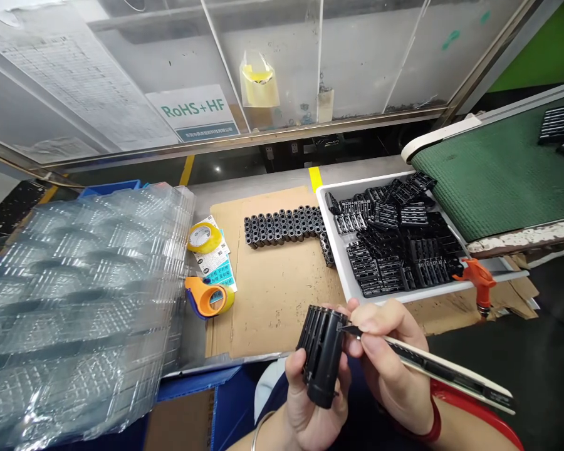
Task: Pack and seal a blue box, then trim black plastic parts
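My left hand (pixel 313 401) is wrapped round a black ribbed plastic part (pixel 323 354), tilted near the table's front edge. In my right hand (pixel 395 363) is a long, light-coloured utility knife (pixel 446 371); its dark tip touches the upper right side of the part. Beyond my hands, rows of small black tubular parts (pixel 284 227) stand on a sheet of brown cardboard (pixel 272 288). To their right, a white tray (pixel 341 266) holds many more black ribbed parts (pixel 390 238).
Stacked clear plastic trays (pixel 79 313) fill the left side. An orange tape dispenser (pixel 209 297) and yellow tape roll (pixel 203 238) lie beside labels. An orange-handled tool (pixel 479 282) sits at the white tray's front right corner. A green conveyor belt (pixel 512 169) is at right.
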Motion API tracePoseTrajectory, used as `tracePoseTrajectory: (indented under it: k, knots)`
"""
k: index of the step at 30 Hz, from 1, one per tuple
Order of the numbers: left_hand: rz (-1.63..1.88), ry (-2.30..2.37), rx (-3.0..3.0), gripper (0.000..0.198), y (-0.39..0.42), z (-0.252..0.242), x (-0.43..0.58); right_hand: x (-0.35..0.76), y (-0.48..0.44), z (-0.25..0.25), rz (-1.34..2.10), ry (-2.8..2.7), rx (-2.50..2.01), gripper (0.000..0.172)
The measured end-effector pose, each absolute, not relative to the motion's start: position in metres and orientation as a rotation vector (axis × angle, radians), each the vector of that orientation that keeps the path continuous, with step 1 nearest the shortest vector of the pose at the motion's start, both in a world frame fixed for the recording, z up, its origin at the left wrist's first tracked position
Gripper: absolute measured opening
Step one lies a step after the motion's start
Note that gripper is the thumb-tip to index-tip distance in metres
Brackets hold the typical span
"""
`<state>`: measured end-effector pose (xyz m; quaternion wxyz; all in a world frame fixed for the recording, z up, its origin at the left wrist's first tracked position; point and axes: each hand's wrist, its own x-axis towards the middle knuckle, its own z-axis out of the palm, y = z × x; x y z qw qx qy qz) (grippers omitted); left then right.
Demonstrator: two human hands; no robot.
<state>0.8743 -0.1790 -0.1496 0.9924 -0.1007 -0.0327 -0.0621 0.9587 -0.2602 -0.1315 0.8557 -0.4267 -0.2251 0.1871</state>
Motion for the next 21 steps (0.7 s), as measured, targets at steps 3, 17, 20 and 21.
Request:
tracePoseTrajectory:
  k: [3,17,20,21]
  knots:
    - [-0.124,-0.065,-0.193,0.032,-0.178,-0.147,0.876,0.958,-0.260,-0.132,0.414,-0.466,-0.885,0.006]
    - [0.289,0.225,0.583,0.072,-0.152,-0.139,0.860,1.005,-0.287,-0.121,0.311,-0.229,-1.036,0.019]
    - [0.285,0.277,0.608,0.070,-0.146,-0.130,0.864,1.006,-0.292,-0.124,0.407,-0.179,-1.095,0.022]
    - [0.273,0.279,0.597,0.070,-0.144,-0.128,0.866,1.005,-0.294,-0.124,0.462,-0.175,-1.112,0.024]
